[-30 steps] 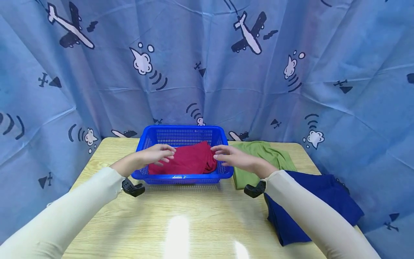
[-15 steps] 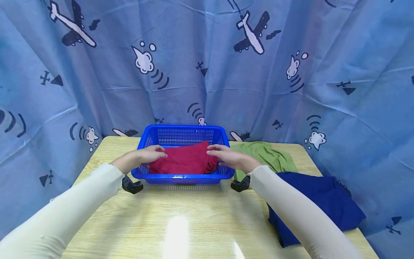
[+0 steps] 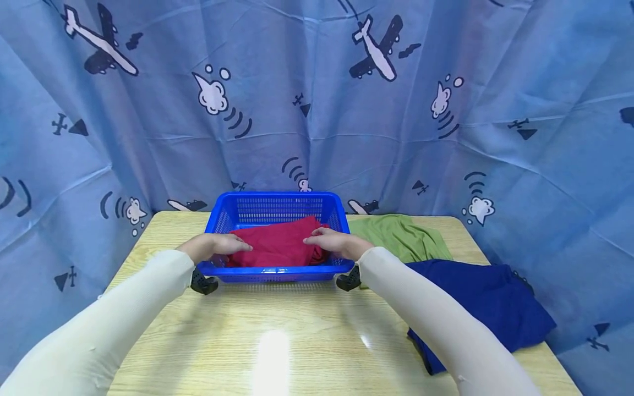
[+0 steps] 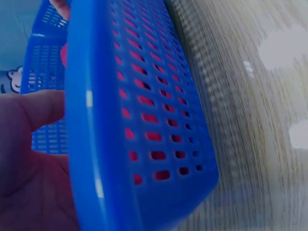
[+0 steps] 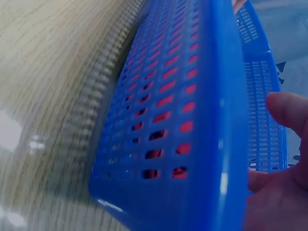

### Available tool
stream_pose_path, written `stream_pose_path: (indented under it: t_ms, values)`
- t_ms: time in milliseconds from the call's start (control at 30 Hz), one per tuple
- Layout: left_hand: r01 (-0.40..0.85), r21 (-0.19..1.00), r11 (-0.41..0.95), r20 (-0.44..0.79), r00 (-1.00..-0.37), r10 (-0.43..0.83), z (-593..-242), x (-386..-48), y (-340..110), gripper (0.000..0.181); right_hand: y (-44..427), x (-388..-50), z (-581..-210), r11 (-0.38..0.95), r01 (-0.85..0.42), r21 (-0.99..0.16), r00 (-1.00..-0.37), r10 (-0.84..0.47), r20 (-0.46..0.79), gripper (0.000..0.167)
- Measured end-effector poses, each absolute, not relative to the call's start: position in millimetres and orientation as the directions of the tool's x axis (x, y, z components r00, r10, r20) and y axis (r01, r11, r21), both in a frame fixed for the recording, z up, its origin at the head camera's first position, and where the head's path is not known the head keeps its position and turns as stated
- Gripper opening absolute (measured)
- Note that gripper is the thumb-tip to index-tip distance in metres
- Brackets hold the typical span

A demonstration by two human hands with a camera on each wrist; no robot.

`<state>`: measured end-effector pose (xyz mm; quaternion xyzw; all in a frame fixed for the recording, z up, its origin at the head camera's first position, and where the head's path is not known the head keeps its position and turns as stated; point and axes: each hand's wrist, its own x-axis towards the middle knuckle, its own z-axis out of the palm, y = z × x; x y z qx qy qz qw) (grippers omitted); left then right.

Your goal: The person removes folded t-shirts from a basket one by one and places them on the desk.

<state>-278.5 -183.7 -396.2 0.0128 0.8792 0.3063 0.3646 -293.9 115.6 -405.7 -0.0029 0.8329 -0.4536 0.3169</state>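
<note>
A folded red cloth [image 3: 277,242] lies inside a blue plastic basket [image 3: 282,270]. My left hand [image 3: 223,243] reaches over the basket's left side to the cloth's left end, its thumb straight and the other fingers mostly hidden. At the cloth's right end is my right hand [image 3: 337,242], thumb stretched over the cloth and fingers pointing down and inward. In the left wrist view the near rim hides the fingertips of my left hand [image 4: 29,159]. The right wrist view shows the thumb of my right hand [image 5: 281,197] standing apart from its fingers behind the rim.
Right of the basket a green cloth [image 3: 396,236] lies on the wooden table [image 3: 238,335]. A dark blue folded garment [image 3: 485,308] is nearer the right edge, partly under my right forearm. A blue curtain [image 3: 267,99] with printed airplanes hangs behind.
Both hands have lowered into the basket. My right hand has moved left and inward to the red cloth's right end; my left hand has drawn back toward its left end.
</note>
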Motion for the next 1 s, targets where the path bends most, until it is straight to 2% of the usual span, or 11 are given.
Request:
stream_pose_path:
  t_ms: [267,533,867,1000]
  values:
    - [-0.247,0.607,0.756,-0.612,-0.752,0.246,-401.0,-280.4,-185.5,0.071,112.0,-299.3,-413.4,0.555,0.349,-0.755,-0.761,-0.301,-0.574,0.068]
    - [-0.266,0.661,0.702,-0.602,-0.747,0.284,-407.5,-281.6,-186.7,0.059,112.0,-298.0,-415.0,0.57,0.351,-0.743,-0.757,-0.295,-0.583,0.064]
    - [-0.286,0.703,0.651,-0.568,-0.777,0.271,-416.2,-283.3,-184.1,0.054,110.4,-297.2,-423.6,0.494,0.363,-0.79,-0.715,-0.396,-0.576,0.064]
    - [-0.267,0.707,0.655,-0.554,-0.785,0.278,-418.3,-280.3,-182.9,0.058,109.8,-296.2,-426.8,0.521,0.338,-0.784,-0.709,-0.407,-0.576,0.067]
